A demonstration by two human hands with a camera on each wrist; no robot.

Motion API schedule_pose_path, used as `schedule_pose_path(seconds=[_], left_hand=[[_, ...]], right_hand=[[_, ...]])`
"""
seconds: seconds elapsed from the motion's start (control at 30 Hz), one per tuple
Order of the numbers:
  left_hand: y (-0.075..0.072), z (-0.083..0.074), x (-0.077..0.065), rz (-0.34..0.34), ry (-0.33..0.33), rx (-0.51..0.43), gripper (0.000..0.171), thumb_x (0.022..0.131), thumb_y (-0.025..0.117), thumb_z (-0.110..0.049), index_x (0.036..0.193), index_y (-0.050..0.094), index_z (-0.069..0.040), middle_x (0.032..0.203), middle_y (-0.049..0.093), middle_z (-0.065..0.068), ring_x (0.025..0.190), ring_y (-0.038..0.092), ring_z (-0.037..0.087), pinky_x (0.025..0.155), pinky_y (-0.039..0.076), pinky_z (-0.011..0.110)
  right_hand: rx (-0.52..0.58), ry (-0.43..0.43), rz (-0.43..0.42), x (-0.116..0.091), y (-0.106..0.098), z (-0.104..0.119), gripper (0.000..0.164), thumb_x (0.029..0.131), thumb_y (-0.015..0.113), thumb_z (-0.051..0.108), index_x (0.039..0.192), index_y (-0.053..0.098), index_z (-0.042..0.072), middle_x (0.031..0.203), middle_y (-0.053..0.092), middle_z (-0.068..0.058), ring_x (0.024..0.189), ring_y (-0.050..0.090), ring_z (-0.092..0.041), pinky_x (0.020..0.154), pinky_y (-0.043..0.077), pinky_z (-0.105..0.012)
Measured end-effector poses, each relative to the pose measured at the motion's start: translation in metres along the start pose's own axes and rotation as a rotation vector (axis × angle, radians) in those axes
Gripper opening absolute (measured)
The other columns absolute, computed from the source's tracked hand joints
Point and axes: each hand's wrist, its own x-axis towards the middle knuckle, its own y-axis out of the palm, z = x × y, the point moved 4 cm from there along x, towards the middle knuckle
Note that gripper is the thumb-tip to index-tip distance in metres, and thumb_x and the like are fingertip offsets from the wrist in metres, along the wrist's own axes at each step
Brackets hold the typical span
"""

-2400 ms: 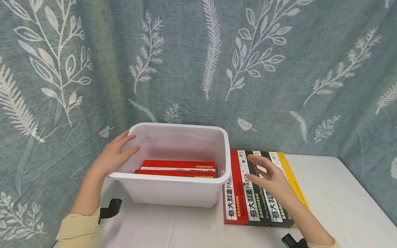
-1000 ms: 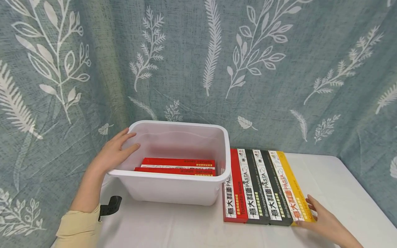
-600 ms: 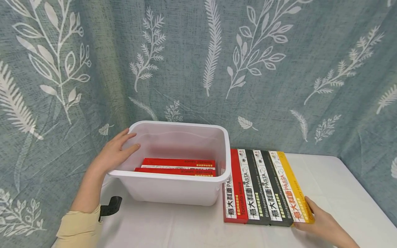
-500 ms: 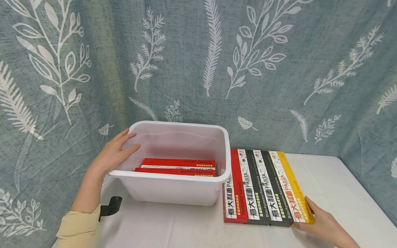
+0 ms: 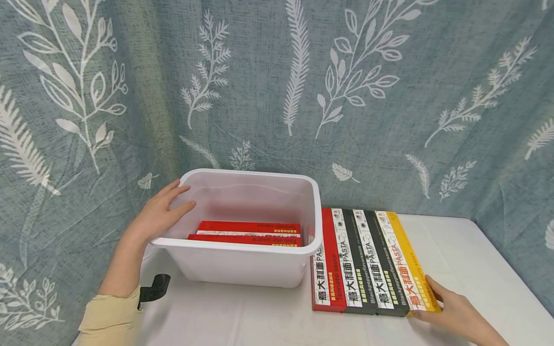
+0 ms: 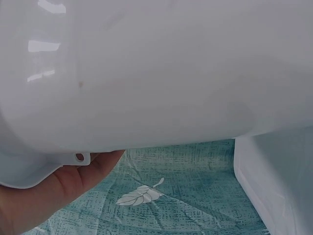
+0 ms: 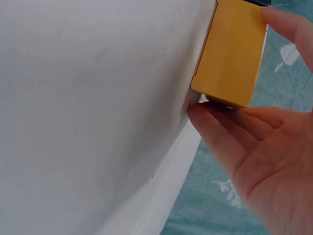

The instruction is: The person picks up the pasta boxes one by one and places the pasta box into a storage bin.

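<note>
My left hand [image 5: 162,214] holds the left rim of a white plastic bin [image 5: 235,266], with its thumb over the inside; the left wrist view shows part of the hand below the rim's edge. Two red tomato sauce pasta boxes [image 5: 244,241] stand inside the bin. At the right end of a row of pasta boxes, my right hand [image 5: 456,310] grips the near end of the yellow curry pasta box [image 5: 401,240]. The right wrist view has its thumb at one corner of the yellow end and the fingers along the opposite side.
Left of the yellow box, two black pepper pasta boxes [image 5: 355,240] and a red tomato sauce box [image 5: 327,230] lie side by side, close to the bin's right wall. A white cloth covers the table [image 5: 259,317]. A patterned curtain [image 5: 268,86] hangs behind.
My right hand has come from above the boxes to the near end of the yellow pasta box and taken hold of it. My left hand stays on the bin.
</note>
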Motion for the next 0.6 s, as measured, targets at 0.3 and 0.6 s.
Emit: schedule_pose_path(seconds=[0.3, 0.6], left_hand=[[-0.0017, -0.0004, 0.0025, 0.008, -0.01, -0.001, 0.068, 0.1, 0.05, -0.042, 0.148, 0.034, 0.004, 0.159, 0.011, 0.026, 0.14, 0.013, 0.055, 0.103, 0.016, 0.074], [-0.0028, -0.0006, 0.0038, 0.016, -0.005, -0.006, 0.068, 0.1, 0.05, -0.042, 0.148, 0.034, 0.004, 0.159, 0.011, 0.026, 0.14, 0.013, 0.054, 0.103, 0.017, 0.073]], right_hand=[[0.048, 0.0, 0.02, -0.0015, -0.0068, -0.0033, 0.104, 0.083, 0.071, 0.054, 0.145, 0.026, -0.017, 0.135, 0.045, -0.038, 0.121, 0.048, -0.052, 0.091, 0.047, -0.058], [0.062, 0.01, 0.017, -0.0016, -0.0087, -0.0029, 0.105, 0.081, 0.073, 0.055, 0.145, 0.028, -0.015, 0.135, 0.046, -0.037, 0.12, 0.049, -0.052, 0.09, 0.046, -0.059]])
